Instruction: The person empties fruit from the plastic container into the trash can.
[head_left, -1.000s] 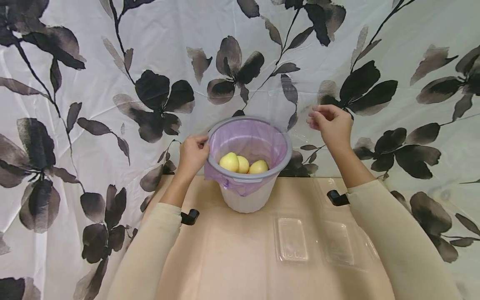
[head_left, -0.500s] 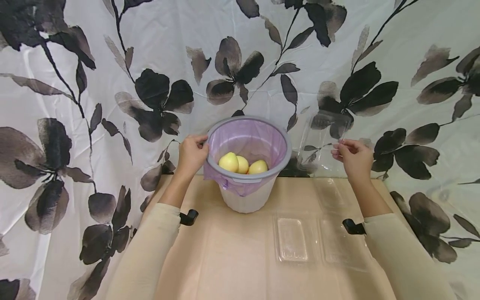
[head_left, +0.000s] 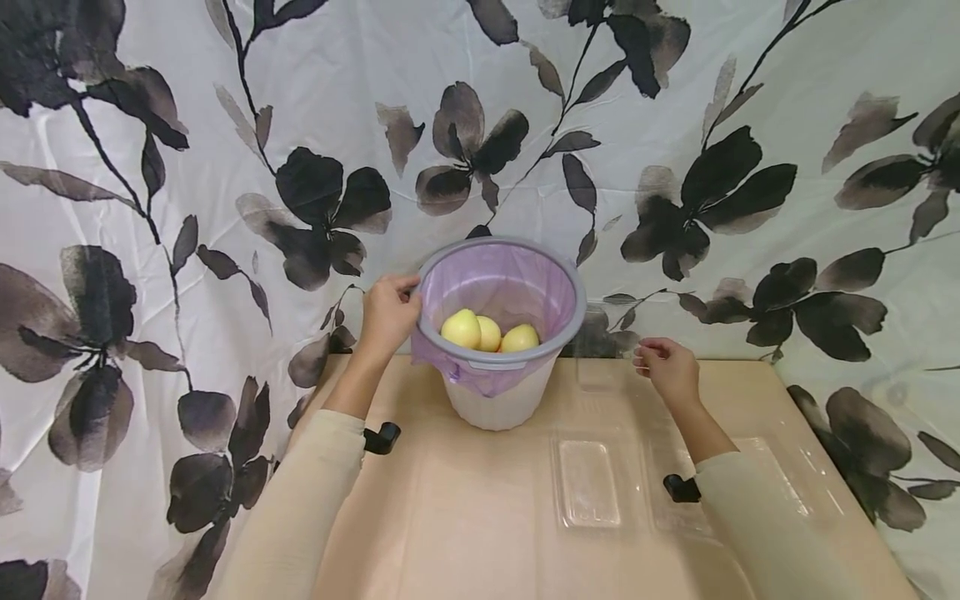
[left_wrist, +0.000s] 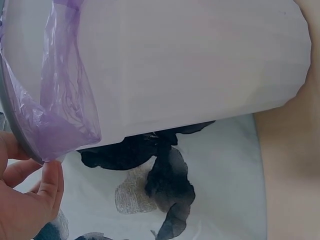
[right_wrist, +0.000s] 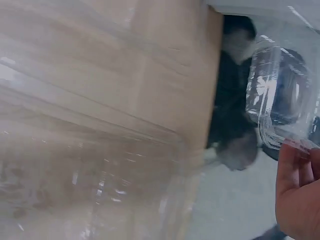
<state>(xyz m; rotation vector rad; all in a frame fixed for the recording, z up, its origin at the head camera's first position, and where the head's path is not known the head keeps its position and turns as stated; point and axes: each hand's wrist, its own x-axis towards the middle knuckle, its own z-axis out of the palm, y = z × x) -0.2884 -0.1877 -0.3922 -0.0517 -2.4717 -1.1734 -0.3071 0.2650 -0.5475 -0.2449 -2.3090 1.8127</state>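
My left hand [head_left: 388, 317] grips the grey rim of a white bin [head_left: 491, 408] on its left side. A purple bag [head_left: 502, 258] lines the bin and folds out over the rim. Inside lie several yellow fruits [head_left: 461, 329], rounded like apples or pears. To the right of the bin, my right hand [head_left: 671, 375] pinches the edge of a clear plastic container [right_wrist: 287, 90]. In the right wrist view, thumb and fingers close on its corner. In the left wrist view, fingertips [left_wrist: 50, 185] press the bag's edge at the rim.
Other clear plastic containers lie on the beige table, one [head_left: 588, 483] in front of the bin's right side and another [head_left: 780, 467] by the right forearm. A floral curtain [head_left: 480, 50] hangs behind the table's far edge.
My right hand has come down from in front of the curtain, first to the right, then back left, bringing the clear container lower beside the bin. The left hand has stayed on the rim.
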